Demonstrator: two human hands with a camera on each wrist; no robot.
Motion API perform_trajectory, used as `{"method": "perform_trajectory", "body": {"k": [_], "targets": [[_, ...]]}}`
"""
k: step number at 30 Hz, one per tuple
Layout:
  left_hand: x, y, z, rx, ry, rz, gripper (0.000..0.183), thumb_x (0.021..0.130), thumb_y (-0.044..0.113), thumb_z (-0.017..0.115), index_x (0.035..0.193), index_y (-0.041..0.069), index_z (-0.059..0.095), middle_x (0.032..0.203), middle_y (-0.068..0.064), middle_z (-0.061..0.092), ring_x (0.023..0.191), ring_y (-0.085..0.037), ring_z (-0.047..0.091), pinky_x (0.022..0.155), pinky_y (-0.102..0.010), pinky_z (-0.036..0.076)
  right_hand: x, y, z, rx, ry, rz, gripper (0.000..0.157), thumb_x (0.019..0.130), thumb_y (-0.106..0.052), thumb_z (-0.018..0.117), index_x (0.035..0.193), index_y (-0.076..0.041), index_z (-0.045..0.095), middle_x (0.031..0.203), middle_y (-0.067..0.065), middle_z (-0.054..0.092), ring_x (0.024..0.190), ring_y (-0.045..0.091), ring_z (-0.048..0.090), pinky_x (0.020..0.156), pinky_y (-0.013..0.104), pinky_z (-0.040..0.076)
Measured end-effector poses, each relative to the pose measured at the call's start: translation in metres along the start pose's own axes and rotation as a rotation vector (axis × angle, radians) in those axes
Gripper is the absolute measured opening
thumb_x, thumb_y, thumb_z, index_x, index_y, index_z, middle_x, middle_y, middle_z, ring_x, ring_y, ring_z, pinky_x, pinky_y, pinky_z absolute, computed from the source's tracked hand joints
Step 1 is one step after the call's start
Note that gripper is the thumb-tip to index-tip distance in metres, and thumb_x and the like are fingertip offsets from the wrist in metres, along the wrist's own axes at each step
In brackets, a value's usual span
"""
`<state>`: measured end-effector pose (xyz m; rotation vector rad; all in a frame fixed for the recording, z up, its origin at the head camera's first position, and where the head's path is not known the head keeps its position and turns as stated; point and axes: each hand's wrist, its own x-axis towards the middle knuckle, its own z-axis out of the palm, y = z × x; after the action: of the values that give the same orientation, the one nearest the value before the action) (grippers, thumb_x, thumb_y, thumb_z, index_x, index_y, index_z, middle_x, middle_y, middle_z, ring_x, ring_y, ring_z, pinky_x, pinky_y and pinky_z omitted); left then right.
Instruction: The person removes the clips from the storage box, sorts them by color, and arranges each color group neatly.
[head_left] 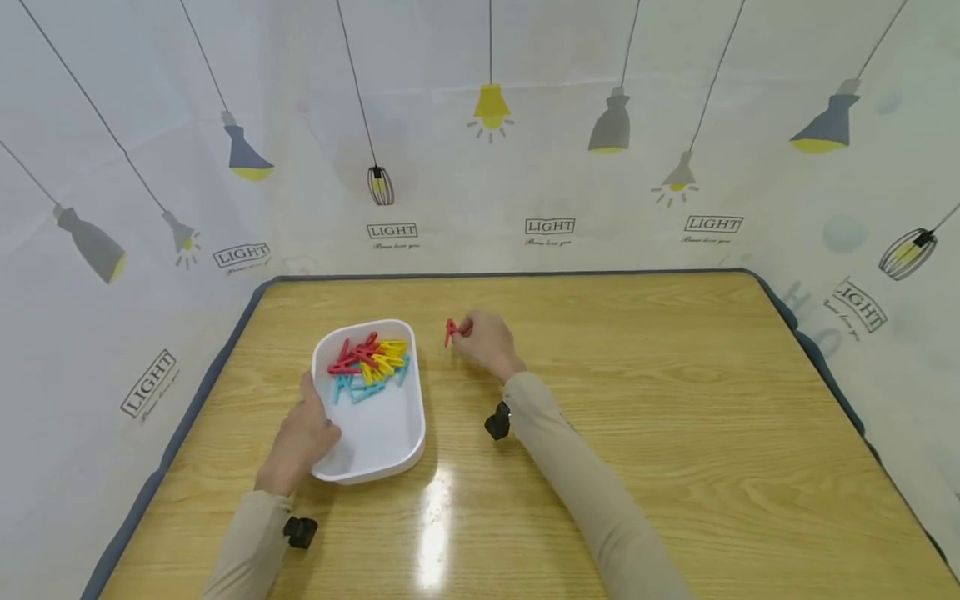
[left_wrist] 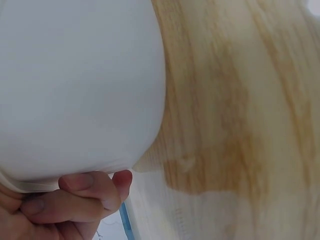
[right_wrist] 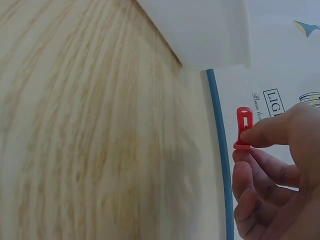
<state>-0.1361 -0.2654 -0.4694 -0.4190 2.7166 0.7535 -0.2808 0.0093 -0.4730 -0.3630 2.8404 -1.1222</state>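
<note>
A white rectangular tray [head_left: 378, 433] stands on the left half of the table, with red clothespins [head_left: 356, 354], yellow clothespins [head_left: 384, 360] and light blue clothespins [head_left: 367, 392] heaped at its far end. My left hand [head_left: 302, 429] grips the tray's left side, thumb over the rim; in the left wrist view its curled fingers [left_wrist: 82, 197] lie against the white wall. To the right of the tray, my right hand [head_left: 486, 340] pinches a red clothespin [right_wrist: 244, 127] between thumb and fingers, the other fingers curled below.
The wood-patterned table [head_left: 675, 400] has a dark blue edge [head_left: 510, 273] along its back and sides. Behind it hangs a white backdrop [head_left: 450, 192] printed with lamps. A black wrist camera [head_left: 497, 421] sits at the right cuff, another camera [head_left: 300, 532] at the left.
</note>
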Motion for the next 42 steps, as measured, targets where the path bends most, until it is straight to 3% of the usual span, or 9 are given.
{"method": "perform_trajectory", "body": {"k": [13, 30, 42], "targets": [[0.0, 0.003, 0.002, -0.038, 0.004, -0.003, 0.1, 0.093, 0.002, 0.057, 0.156, 0.0, -0.02, 0.14, -0.039, 0.044, 0.102, -0.036, 0.06, 0.084, -0.044, 0.057, -0.004, 0.007, 0.009, -0.004, 0.022, 0.118, 0.01, 0.089, -0.02, 0.067, 0.091, -0.01, 0.069, 0.089, 0.004, 0.07, 0.075, 0.017, 0.061, 0.06, 0.027, 0.046], [0.0, 0.005, 0.0, -0.047, 0.006, 0.027, 0.1, 0.092, 0.001, 0.057, 0.157, 0.0, -0.019, 0.142, -0.04, 0.042, 0.104, -0.038, 0.06, 0.087, -0.047, 0.058, -0.003, 0.014, 0.017, -0.083, 0.058, 0.11, 0.014, 0.09, -0.017, 0.063, 0.079, -0.01, 0.067, 0.075, 0.004, 0.067, 0.063, 0.015, 0.055, 0.052, 0.026, 0.041], [0.0, -0.002, -0.002, -0.03, 0.002, 0.02, 0.098, 0.092, 0.002, 0.056, 0.156, -0.003, -0.02, 0.137, -0.041, 0.045, 0.102, -0.037, 0.06, 0.087, -0.048, 0.057, -0.005, 0.011, 0.021, -0.06, 0.032, 0.132, 0.016, 0.089, -0.024, 0.065, 0.09, -0.009, 0.069, 0.088, 0.007, 0.071, 0.076, 0.02, 0.062, 0.064, 0.03, 0.049]]}}
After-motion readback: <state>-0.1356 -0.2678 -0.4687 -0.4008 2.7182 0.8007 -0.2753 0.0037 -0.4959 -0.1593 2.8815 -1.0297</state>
